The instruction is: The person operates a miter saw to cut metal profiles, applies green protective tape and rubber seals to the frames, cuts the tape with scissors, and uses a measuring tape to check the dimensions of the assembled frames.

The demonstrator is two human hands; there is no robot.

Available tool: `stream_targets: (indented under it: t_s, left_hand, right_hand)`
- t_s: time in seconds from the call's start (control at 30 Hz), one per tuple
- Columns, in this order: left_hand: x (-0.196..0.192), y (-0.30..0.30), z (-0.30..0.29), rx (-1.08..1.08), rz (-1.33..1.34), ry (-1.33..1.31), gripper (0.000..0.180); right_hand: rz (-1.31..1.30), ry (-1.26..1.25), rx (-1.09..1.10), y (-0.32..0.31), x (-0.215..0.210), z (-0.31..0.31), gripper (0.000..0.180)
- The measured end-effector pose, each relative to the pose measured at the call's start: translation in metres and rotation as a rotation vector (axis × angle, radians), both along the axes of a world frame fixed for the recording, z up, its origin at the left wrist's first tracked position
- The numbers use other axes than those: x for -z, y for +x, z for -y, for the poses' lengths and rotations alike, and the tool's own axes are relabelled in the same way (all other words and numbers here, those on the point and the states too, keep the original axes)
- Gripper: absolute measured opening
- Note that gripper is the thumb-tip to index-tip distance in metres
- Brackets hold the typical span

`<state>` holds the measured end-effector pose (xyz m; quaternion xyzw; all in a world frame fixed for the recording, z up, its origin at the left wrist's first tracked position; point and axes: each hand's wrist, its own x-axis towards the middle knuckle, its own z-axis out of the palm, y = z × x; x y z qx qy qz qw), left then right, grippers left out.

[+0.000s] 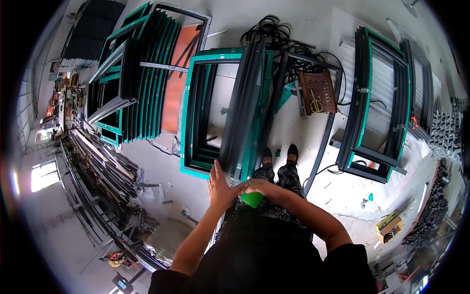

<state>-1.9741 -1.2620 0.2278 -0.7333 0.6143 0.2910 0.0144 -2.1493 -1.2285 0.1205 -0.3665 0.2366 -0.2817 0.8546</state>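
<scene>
My left hand (223,188) rests against the near end of a stack of dark window frames (240,108), its fingers stretched out and its thumb toward the other hand. Close beside it, my right hand (259,188) is closed around a bright green object (251,198); its lower part shows below the fingers, and its kind cannot be made out. The near end of the frames is partly hidden by both hands. Just left of the dark profiles, a frame with green edging (187,117) stands on the floor.
Many green-edged frames (152,78) lean at the far left; more frames (364,98) stand at the right. A brown perforated crate (313,88) holds yellow-handled scissors (316,105), near tangled black strips (267,32). Scrap profiles (105,161) are piled left; a cardboard box (389,228) lies right.
</scene>
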Motion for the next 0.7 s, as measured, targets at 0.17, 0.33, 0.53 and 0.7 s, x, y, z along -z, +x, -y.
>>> stream_targets:
  t_s: [0.17,0.33,0.53,0.7]
  left_hand:
    - [0.018,-0.007,-0.004,-0.031,0.107,-0.115,0.115]
    - [0.027,-0.011,-0.005,-0.054,0.176,-0.136,0.107]
    - [0.033,-0.008,-0.002,-0.106,0.239,-0.101,0.106]
    - [0.046,-0.014,-0.012,-0.071,0.361,-0.212,0.105]
  right_hand:
    - [-0.302,0.314,-0.031,0.008,-0.020,0.006,0.040]
    - [-0.682,-0.256,-0.041,0.014,-0.050,0.022,0.040]
    - [-0.676,-0.470,0.053,0.009,-0.083,0.017,0.039]
    - [-0.305,-0.266,-0.164,-0.014,-0.122,0.037,0.034]
